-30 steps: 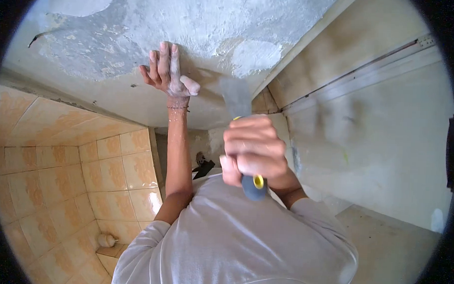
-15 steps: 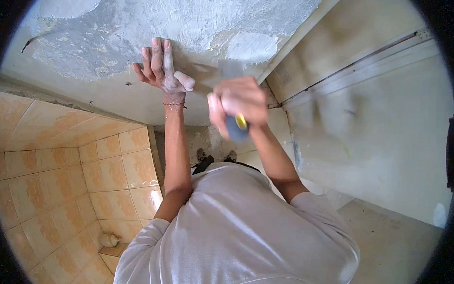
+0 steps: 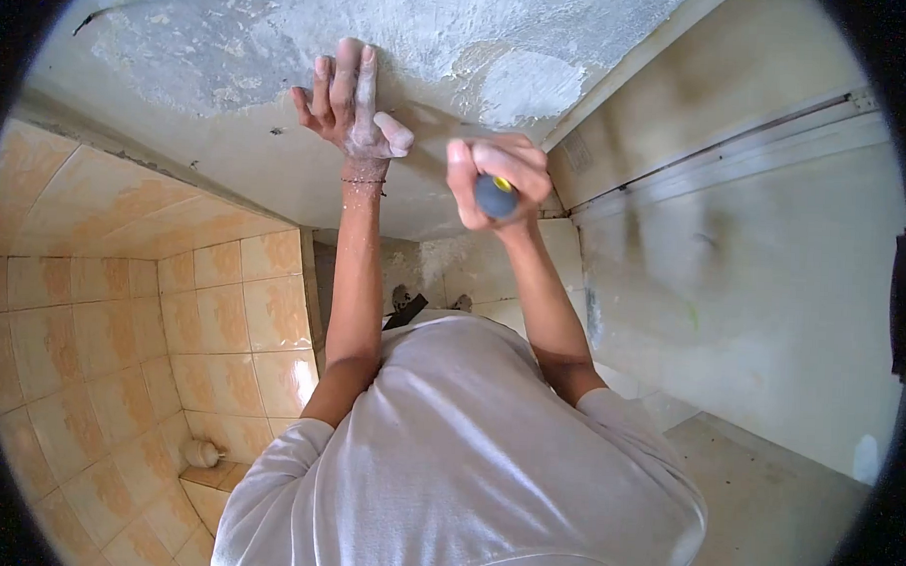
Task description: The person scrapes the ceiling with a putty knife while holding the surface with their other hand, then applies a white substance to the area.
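Note:
My left hand (image 3: 354, 105) lies against the wall (image 3: 307, 188) with its fingers spread, white dust on its fingers and wrist. Its fingertips reach the rough grey patch (image 3: 232, 46), where the paint is gone. To the right, my right hand (image 3: 502, 175) is wrapped round the dark grey handle of a scraper (image 3: 496, 197) with a yellow ring at its end. The scraper's blade is hidden behind my fist. Above that fist is a pale white patch (image 3: 530, 86) on the wall.
Orange-patterned tiles (image 3: 222, 315) cover the lower left. A small round whitish object (image 3: 203, 454) rests on a tiled ledge there. At the right stands a pale wall (image 3: 752, 283) with a long rail (image 3: 747, 139) above. A short dark wire (image 3: 83, 23) sticks out at the upper left.
My right hand has moved up toward the wall with the scraper, whose blade no longer shows. My left hand stays spread on the wall, slightly higher in view.

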A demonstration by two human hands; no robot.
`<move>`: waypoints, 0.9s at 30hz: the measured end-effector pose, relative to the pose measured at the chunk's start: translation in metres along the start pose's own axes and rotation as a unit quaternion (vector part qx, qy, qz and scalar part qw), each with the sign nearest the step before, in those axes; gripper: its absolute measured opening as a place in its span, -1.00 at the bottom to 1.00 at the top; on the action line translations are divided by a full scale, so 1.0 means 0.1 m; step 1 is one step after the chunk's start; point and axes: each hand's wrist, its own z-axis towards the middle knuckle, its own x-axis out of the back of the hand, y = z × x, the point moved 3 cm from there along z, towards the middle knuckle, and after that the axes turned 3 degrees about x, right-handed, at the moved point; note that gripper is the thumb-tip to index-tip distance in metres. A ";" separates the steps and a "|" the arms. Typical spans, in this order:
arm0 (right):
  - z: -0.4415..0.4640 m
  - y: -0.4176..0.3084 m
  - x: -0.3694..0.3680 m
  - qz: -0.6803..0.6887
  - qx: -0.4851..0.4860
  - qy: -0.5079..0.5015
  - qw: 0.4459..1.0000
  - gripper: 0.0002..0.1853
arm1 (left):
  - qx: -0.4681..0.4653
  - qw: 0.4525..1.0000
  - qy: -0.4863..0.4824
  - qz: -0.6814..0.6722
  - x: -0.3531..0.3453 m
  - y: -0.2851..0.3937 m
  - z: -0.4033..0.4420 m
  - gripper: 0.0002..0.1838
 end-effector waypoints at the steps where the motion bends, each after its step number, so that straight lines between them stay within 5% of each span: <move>1: 0.00 -0.02 0.02 0.011 -0.009 0.006 1.000 -0.59 | -0.003 1.000 -0.015 0.010 -0.01 -0.01 0.00 -0.02; 2: 0.10 -0.15 0.07 0.072 0.005 0.011 0.997 -0.60 | -0.003 1.000 -0.010 0.012 -0.04 -0.03 0.03 -0.02; 4: 0.34 -0.39 0.10 0.070 0.026 0.039 0.996 -0.61 | -0.009 0.999 0.022 -0.029 -0.03 -0.01 0.03 -0.38; 7: 0.43 -0.27 0.17 0.100 0.028 0.081 0.991 -0.63 | -0.005 0.999 0.030 -0.031 -0.04 0.00 0.02 -0.38; 10: 0.22 0.10 0.17 -0.065 -0.046 0.066 0.995 -0.64 | -0.015 0.999 0.033 -0.035 -0.03 0.01 0.03 -0.37; 11: 0.19 0.11 0.17 -0.046 -0.047 0.093 0.994 -0.63 | -0.015 0.999 0.035 -0.035 -0.03 0.01 0.02 -0.37; 13: 0.26 -0.12 0.31 0.049 -0.054 0.097 0.993 -0.62 | -0.007 1.000 0.007 -0.012 -0.05 -0.02 0.00 0.03; 16: 0.54 -0.43 0.36 0.146 -0.026 0.088 0.985 -0.62 | -0.001 1.000 -0.012 -0.003 -0.01 0.01 0.02 0.04; 22: 0.47 -0.24 0.19 -0.006 0.051 0.050 0.997 -0.58 | -0.018 1.000 0.005 -0.004 -0.03 0.00 0.02 -0.07; 24: 0.55 -0.49 0.29 0.223 0.018 0.122 0.967 -0.57 | -0.020 0.999 0.026 -0.025 -0.03 0.00 0.03 -0.22; 27: 0.68 -0.58 0.36 0.221 0.042 0.051 0.973 -0.58 | -0.017 0.999 0.036 -0.036 -0.02 0.02 0.04 -0.36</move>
